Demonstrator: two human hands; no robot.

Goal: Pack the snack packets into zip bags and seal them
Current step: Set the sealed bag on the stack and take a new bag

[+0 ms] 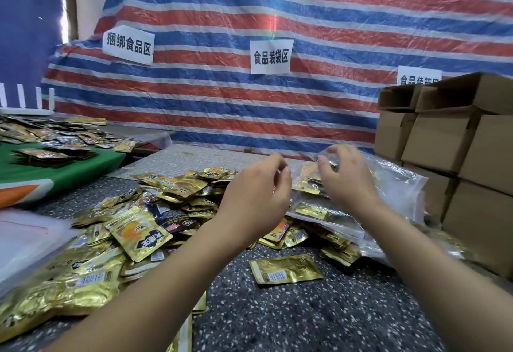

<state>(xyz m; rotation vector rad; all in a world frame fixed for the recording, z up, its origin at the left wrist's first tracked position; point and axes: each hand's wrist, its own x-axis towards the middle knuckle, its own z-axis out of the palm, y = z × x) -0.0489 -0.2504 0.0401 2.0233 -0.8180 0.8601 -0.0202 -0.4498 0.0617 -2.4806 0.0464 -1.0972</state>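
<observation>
Pinching the top edge of a clear zip bag [311,182] holding gold packets, right grip [340,176] and left grip [261,193] both curled on it, loose snack packets [155,212] heaped on the speckled worktop [319,315] left of and below the grips, cardboard boxes [449,143] right of them.

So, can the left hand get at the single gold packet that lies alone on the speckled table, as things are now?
Probably yes. The gold packet lies flat and alone on the speckled table, with nothing on it. The left hand is raised beyond it, pinching the zip bag, so it must let go first.
</observation>
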